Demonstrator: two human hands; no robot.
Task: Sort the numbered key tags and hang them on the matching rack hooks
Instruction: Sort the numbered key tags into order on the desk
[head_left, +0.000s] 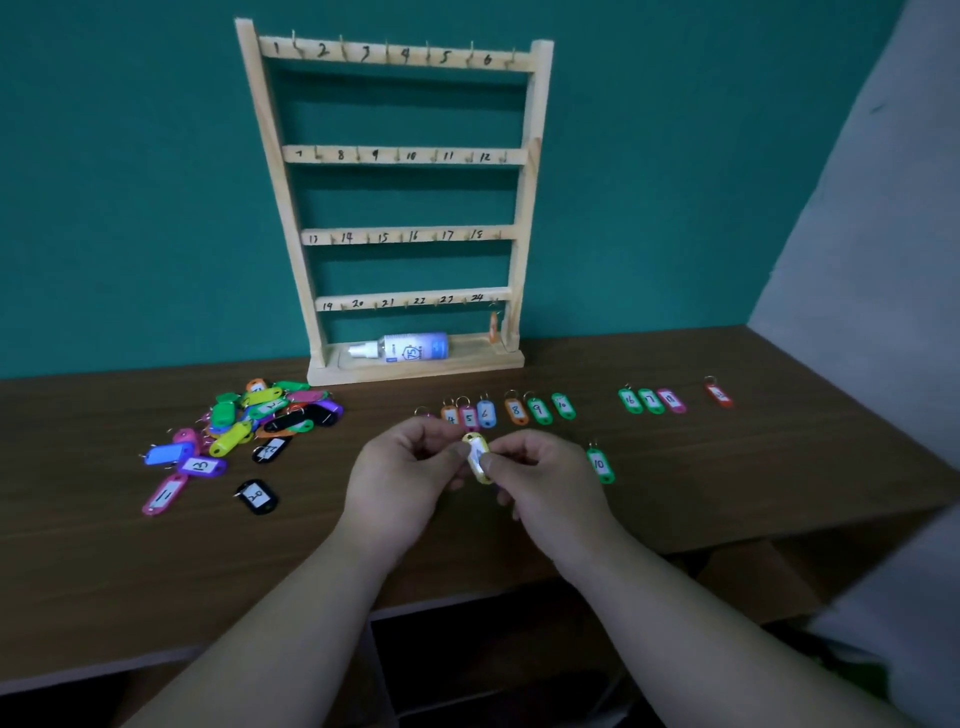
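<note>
A wooden rack (410, 156) with four rails of hooks numbered 1 to 24 stands at the back of the table. One orange tag (493, 327) hangs at the bottom right hook. Both hands hold a yellow tag (477, 457) above the table's middle: my left hand (400, 467) pinches its upper end, my right hand (540, 473) its lower end. Its number is hidden by my fingers. A pile of mixed coloured tags (260, 415) lies at the left. A sorted row of tags (514, 410) lies behind my hands, with another group (652, 400) further right.
A white spray bottle (410, 348) lies on the rack's base. A lone green tag numbered 10 (600, 465) lies right of my right hand, and a red tag (719, 395) at the far right. The table's front edge (467, 592) runs below my wrists.
</note>
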